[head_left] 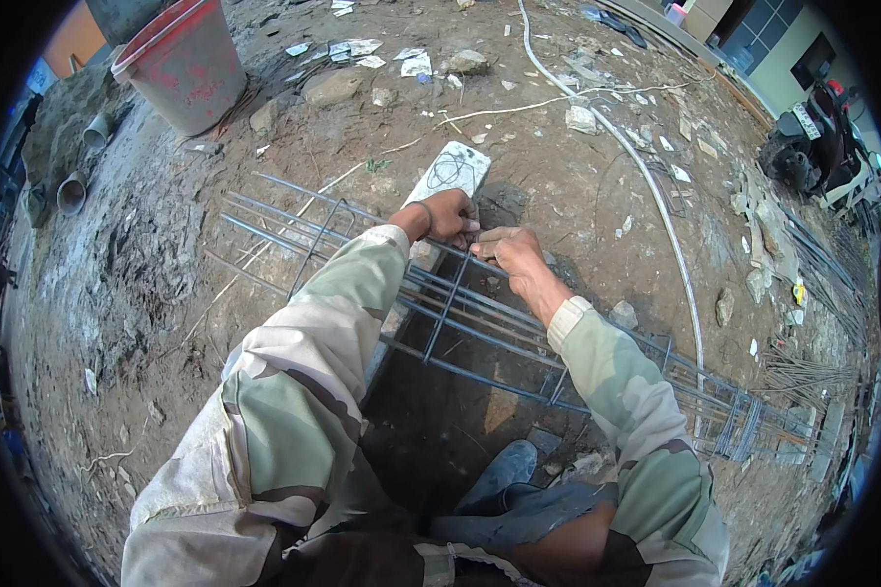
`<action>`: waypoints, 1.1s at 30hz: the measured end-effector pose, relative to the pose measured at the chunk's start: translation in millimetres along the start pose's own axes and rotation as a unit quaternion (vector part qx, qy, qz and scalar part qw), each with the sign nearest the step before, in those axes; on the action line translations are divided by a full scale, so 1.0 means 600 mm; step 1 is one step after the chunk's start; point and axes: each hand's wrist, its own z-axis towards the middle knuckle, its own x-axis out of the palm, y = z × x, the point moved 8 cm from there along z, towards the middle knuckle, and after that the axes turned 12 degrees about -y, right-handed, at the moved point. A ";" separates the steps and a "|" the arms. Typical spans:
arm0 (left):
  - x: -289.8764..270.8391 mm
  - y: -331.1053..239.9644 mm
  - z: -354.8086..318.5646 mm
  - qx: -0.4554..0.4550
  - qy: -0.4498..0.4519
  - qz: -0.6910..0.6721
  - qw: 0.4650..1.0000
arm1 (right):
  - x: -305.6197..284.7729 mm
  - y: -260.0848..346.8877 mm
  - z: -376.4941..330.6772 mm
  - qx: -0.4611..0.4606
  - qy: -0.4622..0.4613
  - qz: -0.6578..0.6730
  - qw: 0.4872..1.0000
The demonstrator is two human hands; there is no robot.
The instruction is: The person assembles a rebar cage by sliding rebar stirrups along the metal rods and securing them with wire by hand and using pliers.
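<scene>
A long steel rebar cage (442, 315) lies across in front of me, its parallel bars joined by square stirrups. My left hand (450, 217) is closed at the cage's far top bar, near a stirrup. Close beside it, my right hand (514, 252) has its fingers pinched together at the same bar. What lies between the fingertips is too small to make out. Just beyond the left hand, a loose coil of thin dark wire (450, 170) rests on the end of a pale board (473, 164), which passes under the cage.
A worn bucket (191, 88) stands at the far left, near short pipe pieces (71, 193). A pale hose (646, 176) curves over the dirt on the right. Loose rods (812, 372) lie at the right, below a parked motorbike (812, 147). Stones and paper scraps litter the ground.
</scene>
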 end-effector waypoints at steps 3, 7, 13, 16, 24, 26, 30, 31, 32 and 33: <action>-0.017 -0.020 0.014 0.075 -0.093 0.083 0.989 | 0.005 -0.005 0.006 0.021 0.000 -0.028 0.999; -0.016 0.002 0.037 0.007 -0.094 0.069 0.993 | 0.003 0.003 -0.010 -0.067 -0.033 -0.029 0.997; -0.002 -0.011 0.074 0.070 -0.072 0.197 0.975 | 0.030 0.101 -0.087 -0.531 0.026 -0.247 0.810; 0.003 -0.031 0.070 0.136 -0.024 0.152 0.979 | 0.039 0.108 -0.071 -0.514 0.090 -0.346 0.780; -0.083 -0.038 -0.116 -0.103 -0.532 0.042 0.839 | 0.051 0.080 0.013 -0.327 0.109 -0.447 0.826; -0.038 -0.022 -0.180 -0.173 -0.511 0.013 0.842 | 0.058 0.080 0.017 -0.319 0.166 -0.459 0.812; 0.019 0.009 -0.229 -0.216 -0.468 -0.068 0.854 | 0.068 0.104 0.003 -0.346 0.177 -0.525 0.758; 0.018 0.014 -0.216 -0.217 -0.469 -0.066 0.854 | 0.072 0.112 -0.005 -0.366 0.165 -0.554 0.730; 0.026 0.030 -0.193 -0.261 -0.431 -0.079 0.860 | 0.078 0.112 -0.015 -0.361 0.170 -0.560 0.726; 0.038 0.048 -0.172 -0.302 -0.386 -0.100 0.866 | 0.085 0.126 -0.033 -0.433 0.142 -0.581 0.675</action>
